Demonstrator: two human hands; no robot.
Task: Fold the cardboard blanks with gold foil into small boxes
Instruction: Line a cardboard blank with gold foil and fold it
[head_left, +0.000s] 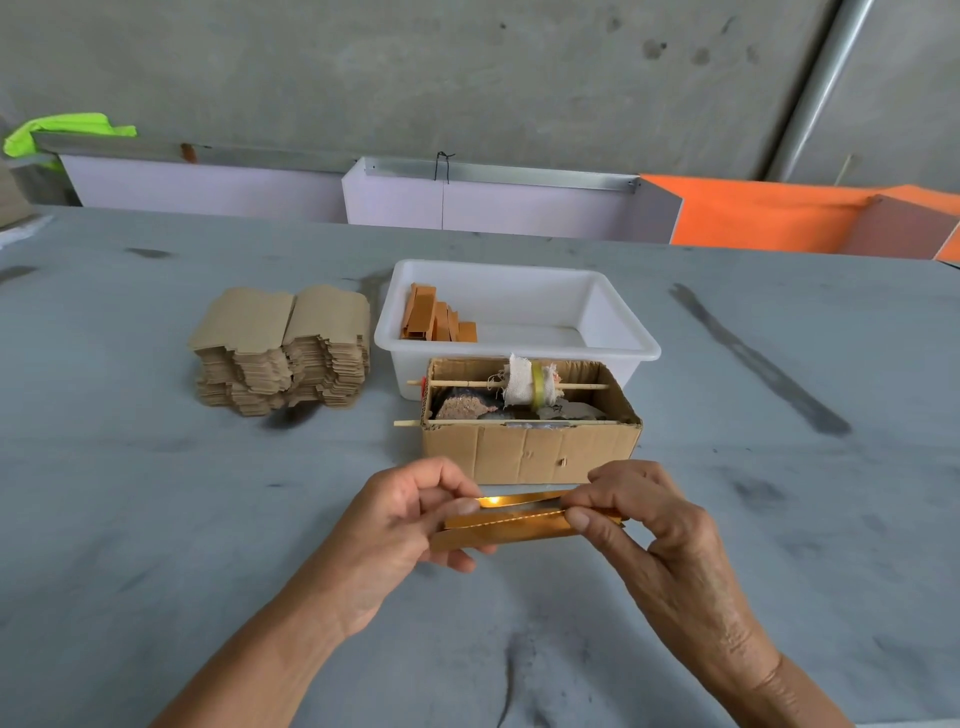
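Near the table's front edge, the left hand (410, 512) and right hand (631, 512) each pinched an end of a half-folded gold-foil blank (511, 525). Judged mid-fold; closing its long flaps likely came next.

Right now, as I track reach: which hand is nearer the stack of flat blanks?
Left. The left hand is below and right of the stack of flat blanks; the right hand is farther right.

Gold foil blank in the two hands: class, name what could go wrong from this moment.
1. Both the left hand and right hand pinch the gold foil blank at its ends in mid-air; uneven pressure may crease it off its fold lines.
2. The open cardboard box sits just behind; a forward move could knock it.
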